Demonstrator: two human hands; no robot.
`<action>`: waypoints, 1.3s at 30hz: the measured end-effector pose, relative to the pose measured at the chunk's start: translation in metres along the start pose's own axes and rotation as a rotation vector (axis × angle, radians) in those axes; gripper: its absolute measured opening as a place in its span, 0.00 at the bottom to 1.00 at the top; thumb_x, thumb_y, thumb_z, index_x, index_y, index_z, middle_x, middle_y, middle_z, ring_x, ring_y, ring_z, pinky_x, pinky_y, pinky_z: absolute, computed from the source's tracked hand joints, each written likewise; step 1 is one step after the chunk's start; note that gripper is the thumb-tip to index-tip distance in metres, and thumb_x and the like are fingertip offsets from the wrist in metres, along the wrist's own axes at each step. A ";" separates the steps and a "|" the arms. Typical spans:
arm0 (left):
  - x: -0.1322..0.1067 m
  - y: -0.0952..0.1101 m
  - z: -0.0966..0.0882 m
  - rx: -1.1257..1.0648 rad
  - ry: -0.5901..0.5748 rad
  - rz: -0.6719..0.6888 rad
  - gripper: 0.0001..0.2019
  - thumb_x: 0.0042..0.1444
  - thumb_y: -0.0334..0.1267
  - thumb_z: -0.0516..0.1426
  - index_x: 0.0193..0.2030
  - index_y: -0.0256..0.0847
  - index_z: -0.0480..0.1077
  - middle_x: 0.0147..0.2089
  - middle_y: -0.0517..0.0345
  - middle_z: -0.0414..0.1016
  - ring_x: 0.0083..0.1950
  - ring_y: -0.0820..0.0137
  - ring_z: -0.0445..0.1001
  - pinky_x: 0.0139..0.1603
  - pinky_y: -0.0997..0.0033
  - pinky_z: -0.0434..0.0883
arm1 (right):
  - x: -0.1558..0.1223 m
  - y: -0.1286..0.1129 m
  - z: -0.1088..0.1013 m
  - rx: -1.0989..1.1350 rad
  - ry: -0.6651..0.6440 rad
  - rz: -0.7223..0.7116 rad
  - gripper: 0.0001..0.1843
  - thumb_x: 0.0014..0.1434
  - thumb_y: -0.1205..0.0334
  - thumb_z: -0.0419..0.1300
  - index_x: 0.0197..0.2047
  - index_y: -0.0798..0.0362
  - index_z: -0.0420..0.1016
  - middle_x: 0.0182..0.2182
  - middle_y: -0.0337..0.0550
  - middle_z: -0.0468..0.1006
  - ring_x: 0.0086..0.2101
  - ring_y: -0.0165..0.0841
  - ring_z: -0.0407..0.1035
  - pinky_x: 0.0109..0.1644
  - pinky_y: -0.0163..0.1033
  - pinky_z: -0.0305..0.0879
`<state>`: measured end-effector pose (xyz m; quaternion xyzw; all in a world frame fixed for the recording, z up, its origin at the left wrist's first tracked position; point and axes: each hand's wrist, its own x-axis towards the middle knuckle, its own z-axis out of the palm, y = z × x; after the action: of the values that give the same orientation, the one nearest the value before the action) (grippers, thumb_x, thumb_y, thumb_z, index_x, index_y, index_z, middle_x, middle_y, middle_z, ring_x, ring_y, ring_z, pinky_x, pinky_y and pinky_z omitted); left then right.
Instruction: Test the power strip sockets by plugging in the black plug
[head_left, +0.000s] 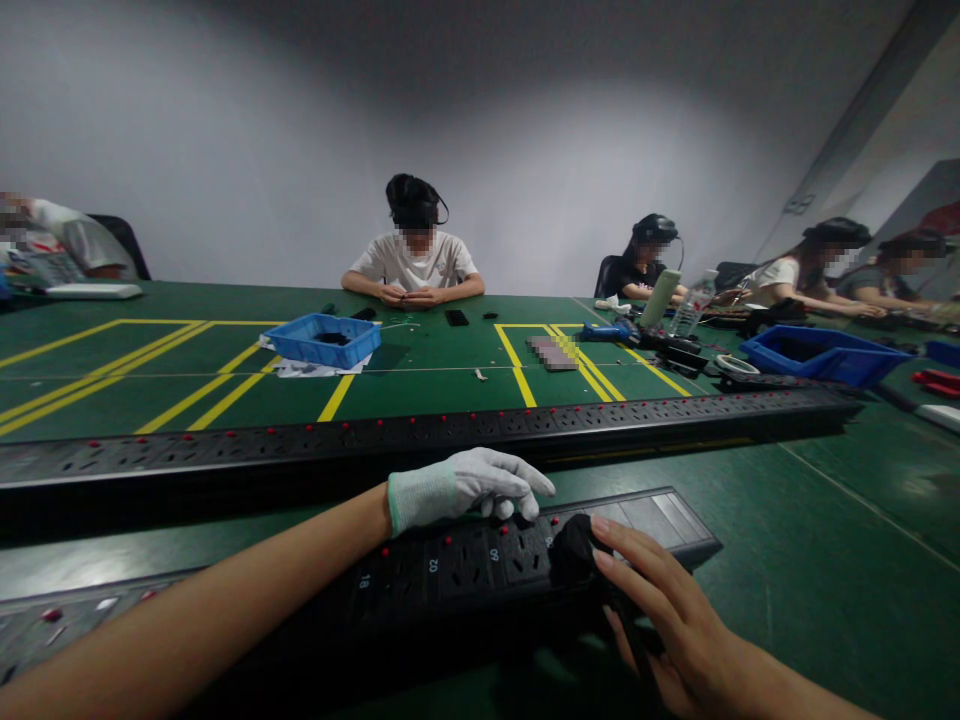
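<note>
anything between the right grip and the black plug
Nothing visible: the right grip touches the black plug on the power strip. The gloved left grip is off to the left, not between them.

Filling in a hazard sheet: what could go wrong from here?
The right hand's fingertips are on the black plug; pushed or pulled askew, it might strain the socket.

The gloved left hand hovers close to the small red nubs on the near power strip and could knock one.
</note>
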<state>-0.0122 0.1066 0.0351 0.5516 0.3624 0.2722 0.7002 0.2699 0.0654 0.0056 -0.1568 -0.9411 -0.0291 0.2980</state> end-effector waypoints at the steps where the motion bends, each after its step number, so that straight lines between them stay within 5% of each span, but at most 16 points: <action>1: 0.000 -0.001 0.000 -0.001 0.000 -0.002 0.18 0.51 0.44 0.62 0.47 0.37 0.74 0.34 0.56 0.76 0.26 0.79 0.65 0.26 0.77 0.58 | 0.000 0.000 0.000 0.003 0.001 -0.002 0.34 0.57 0.79 0.50 0.66 0.58 0.54 0.64 0.54 0.59 0.64 0.40 0.54 0.65 0.46 0.59; 12: 0.001 -0.002 -0.002 -0.012 -0.024 0.017 0.18 0.49 0.43 0.62 0.46 0.36 0.75 0.34 0.56 0.76 0.26 0.79 0.64 0.26 0.77 0.56 | 0.017 0.003 -0.008 0.007 0.095 -0.010 0.20 0.64 0.73 0.55 0.59 0.54 0.66 0.56 0.53 0.72 0.57 0.38 0.67 0.56 0.42 0.70; 20: 0.009 -0.009 -0.005 -0.005 -0.044 0.061 0.21 0.45 0.43 0.62 0.46 0.35 0.75 0.33 0.55 0.76 0.24 0.79 0.63 0.25 0.76 0.56 | 0.037 0.018 0.002 0.139 0.182 0.244 0.14 0.65 0.65 0.57 0.54 0.49 0.71 0.47 0.43 0.80 0.43 0.36 0.78 0.46 0.34 0.76; 24: 0.010 -0.008 -0.005 0.000 -0.047 0.065 0.22 0.44 0.45 0.63 0.45 0.35 0.75 0.32 0.55 0.75 0.24 0.79 0.63 0.25 0.76 0.57 | 0.035 0.007 -0.004 0.014 0.242 0.103 0.18 0.65 0.69 0.55 0.58 0.49 0.70 0.50 0.46 0.79 0.45 0.38 0.77 0.46 0.39 0.77; 27: 0.010 -0.007 -0.005 0.014 -0.045 0.066 0.23 0.44 0.47 0.63 0.45 0.35 0.75 0.32 0.54 0.75 0.24 0.78 0.63 0.26 0.75 0.58 | 0.036 -0.005 -0.028 -0.144 0.281 -0.070 0.28 0.62 0.73 0.58 0.64 0.49 0.64 0.55 0.48 0.74 0.53 0.42 0.71 0.51 0.46 0.75; 29: 0.010 -0.008 -0.005 0.033 -0.042 0.077 0.23 0.45 0.48 0.62 0.46 0.35 0.74 0.33 0.54 0.75 0.25 0.78 0.63 0.26 0.75 0.58 | 0.043 -0.012 -0.043 -0.223 0.358 -0.050 0.32 0.59 0.76 0.61 0.65 0.50 0.62 0.57 0.48 0.72 0.57 0.42 0.66 0.53 0.47 0.73; 33: 0.011 -0.010 -0.008 0.127 -0.010 0.161 0.23 0.50 0.51 0.60 0.48 0.37 0.74 0.40 0.52 0.76 0.32 0.73 0.69 0.32 0.73 0.63 | 0.068 -0.018 -0.042 -0.107 0.151 -0.099 0.17 0.66 0.69 0.56 0.57 0.51 0.69 0.48 0.45 0.79 0.54 0.41 0.69 0.50 0.48 0.73; 39: 0.010 -0.013 -0.008 0.423 -0.014 0.271 0.15 0.48 0.54 0.62 0.33 0.45 0.77 0.39 0.57 0.78 0.45 0.63 0.72 0.52 0.67 0.65 | 0.087 -0.016 -0.015 0.103 0.063 0.068 0.10 0.66 0.64 0.57 0.51 0.49 0.72 0.45 0.45 0.79 0.44 0.35 0.74 0.46 0.42 0.72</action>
<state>-0.0127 0.1155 0.0198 0.7312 0.3291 0.2777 0.5290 0.2060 0.0722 0.0683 -0.1719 -0.9257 0.0247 0.3362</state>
